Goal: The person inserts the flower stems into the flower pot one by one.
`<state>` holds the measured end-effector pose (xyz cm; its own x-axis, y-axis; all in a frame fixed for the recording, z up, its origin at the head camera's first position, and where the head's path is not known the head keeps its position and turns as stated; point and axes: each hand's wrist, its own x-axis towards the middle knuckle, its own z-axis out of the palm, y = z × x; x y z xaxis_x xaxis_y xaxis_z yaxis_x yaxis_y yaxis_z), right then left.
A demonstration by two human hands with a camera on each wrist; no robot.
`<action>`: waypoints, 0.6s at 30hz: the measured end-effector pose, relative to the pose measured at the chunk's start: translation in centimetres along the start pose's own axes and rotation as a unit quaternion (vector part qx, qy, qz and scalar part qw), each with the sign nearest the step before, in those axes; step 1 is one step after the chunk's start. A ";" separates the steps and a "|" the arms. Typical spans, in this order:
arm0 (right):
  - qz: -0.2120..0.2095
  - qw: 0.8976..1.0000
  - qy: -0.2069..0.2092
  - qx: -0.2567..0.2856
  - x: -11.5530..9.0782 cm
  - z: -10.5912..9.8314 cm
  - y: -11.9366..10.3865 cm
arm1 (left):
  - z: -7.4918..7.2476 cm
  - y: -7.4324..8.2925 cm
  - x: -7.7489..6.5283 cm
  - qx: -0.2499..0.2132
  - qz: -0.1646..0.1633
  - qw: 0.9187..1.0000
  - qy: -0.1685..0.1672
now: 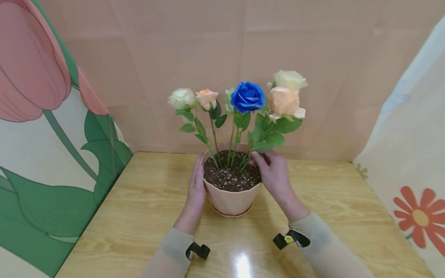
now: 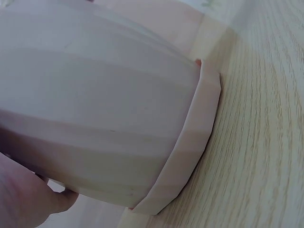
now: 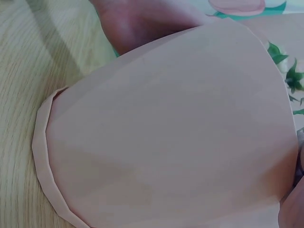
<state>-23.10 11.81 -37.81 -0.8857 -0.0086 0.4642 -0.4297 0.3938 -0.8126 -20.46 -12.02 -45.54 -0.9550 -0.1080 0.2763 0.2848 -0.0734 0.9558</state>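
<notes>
A pale pink plastic pot [image 1: 231, 199] full of dark soil [image 1: 233, 179] stands on its saucer [image 2: 187, 149]. Artificial roses rise from the soil: a blue rose [image 1: 248, 97], a small peach rose [image 1: 207, 99], a larger peach rose [image 1: 284, 101] and several whitish ones. My left hand [image 1: 196, 189] lies along the pot's left side with straight fingers. Over the right rim, my right hand [image 1: 276, 175] pinches a stem below the larger peach rose, thumb and finger close under its leaves [image 1: 272, 139]. Leaves and pot partly hide those fingertips.
The wooden table [image 1: 146, 216] reaches back to a plain pinkish backdrop [image 1: 174, 46]. A tulip-printed panel [image 1: 45, 154] borders the left side, and a flower-printed panel [image 1: 410, 162] the right. Black wrist cameras sit over both sleeves.
</notes>
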 end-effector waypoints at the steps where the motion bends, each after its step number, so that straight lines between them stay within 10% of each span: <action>1: 0.002 1.000 0.000 0.002 0.0 0.0 0.0 | 0.0 0.0 0.0 0.000 0.000 1.000 -0.001; 18: 0.031 0.999 0.033 0.000 -0.6 -1.4 0.4 | -0.4 -0.3 0.4 0.013 0.003 1.000 -0.018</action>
<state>-22.47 13.26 -37.88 -0.8974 0.0757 0.4347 -0.3741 0.3919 -0.8405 -20.89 -12.41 -45.76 -0.9557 -0.0718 0.2854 0.2891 -0.0472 0.9561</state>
